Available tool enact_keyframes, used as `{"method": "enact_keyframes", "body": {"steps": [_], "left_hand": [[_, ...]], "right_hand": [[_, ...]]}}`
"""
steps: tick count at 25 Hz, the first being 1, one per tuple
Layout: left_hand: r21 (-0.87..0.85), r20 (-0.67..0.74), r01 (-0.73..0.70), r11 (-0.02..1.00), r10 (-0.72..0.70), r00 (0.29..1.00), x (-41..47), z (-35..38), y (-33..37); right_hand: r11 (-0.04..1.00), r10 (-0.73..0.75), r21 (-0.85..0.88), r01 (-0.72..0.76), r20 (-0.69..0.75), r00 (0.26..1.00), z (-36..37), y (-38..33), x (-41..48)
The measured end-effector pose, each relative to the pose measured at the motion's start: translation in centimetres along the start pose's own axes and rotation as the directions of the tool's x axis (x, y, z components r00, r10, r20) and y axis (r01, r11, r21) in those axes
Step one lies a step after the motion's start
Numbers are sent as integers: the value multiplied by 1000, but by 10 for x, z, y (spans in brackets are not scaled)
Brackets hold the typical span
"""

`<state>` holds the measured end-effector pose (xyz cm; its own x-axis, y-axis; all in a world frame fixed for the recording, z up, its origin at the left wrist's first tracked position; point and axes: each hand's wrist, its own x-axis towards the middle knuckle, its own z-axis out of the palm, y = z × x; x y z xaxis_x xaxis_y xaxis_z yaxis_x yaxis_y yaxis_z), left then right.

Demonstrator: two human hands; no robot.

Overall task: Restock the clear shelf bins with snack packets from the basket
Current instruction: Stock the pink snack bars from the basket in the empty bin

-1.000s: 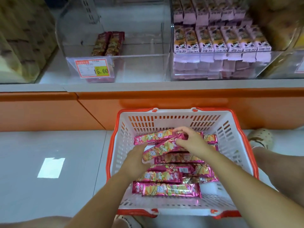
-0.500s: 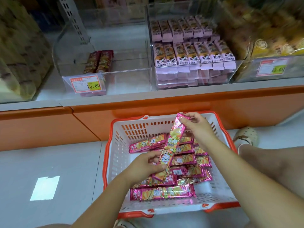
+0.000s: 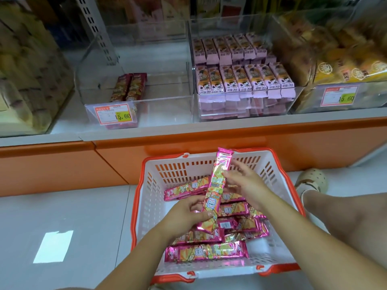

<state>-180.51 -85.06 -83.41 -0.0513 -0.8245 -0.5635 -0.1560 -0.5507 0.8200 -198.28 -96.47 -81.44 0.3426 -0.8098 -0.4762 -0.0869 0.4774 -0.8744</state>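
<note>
One snack packet (image 3: 217,181) now stands nearly upright over the basket (image 3: 138,206), its lower end pinched by the left hand (image 3: 186,214); the right hand (image 3: 247,185) has released the top and lies spread against its middle. Next, likely, the near-empty clear bin (image 3: 167,109) beyond both hands.

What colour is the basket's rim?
Orange-red; the basket walls are white. The head view shows it best.

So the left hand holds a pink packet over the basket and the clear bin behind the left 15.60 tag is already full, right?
Not full. The head view shows only two dark red packets in that clear bin. The left hand does hold a pink packet over the basket.
</note>
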Motion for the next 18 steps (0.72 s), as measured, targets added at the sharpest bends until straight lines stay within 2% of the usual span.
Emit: {"method": "enact_keyframes", "body": {"steps": [5,10,12,13,14,15,17,18], "left_hand": [[51,-75,-41,998,44,996,-11,-5,9],[211,2,-129,969,131,991,-50,-34,59],[330,-3,-205,921,218,976,-72,-61,94],[371,-76,-259,892,307,949,-81,-82,111],[396,-209,-309,865,412,887,-87,-103,126],[394,-378,-349,850,496,782,-91,-124,140],[456,-654,-389,800,598,463,-96,-161,161],[522,-713,-333,785,616,335,-95,-177,167]], "right_hand": [[986,-25,-164,36,68,997,25,4,-29],[975,-98,-179,129,175,980,54,-27,-59],[967,-160,-159,199,229,960,67,-55,-72],[961,-202,-134,244,267,942,77,-75,-79],[953,-247,-102,286,288,925,86,-96,-84],[941,-299,-70,332,292,909,95,-118,-87],[917,-382,-1,399,290,877,115,-165,-80],[905,-411,17,424,284,866,127,-190,-69]]}}
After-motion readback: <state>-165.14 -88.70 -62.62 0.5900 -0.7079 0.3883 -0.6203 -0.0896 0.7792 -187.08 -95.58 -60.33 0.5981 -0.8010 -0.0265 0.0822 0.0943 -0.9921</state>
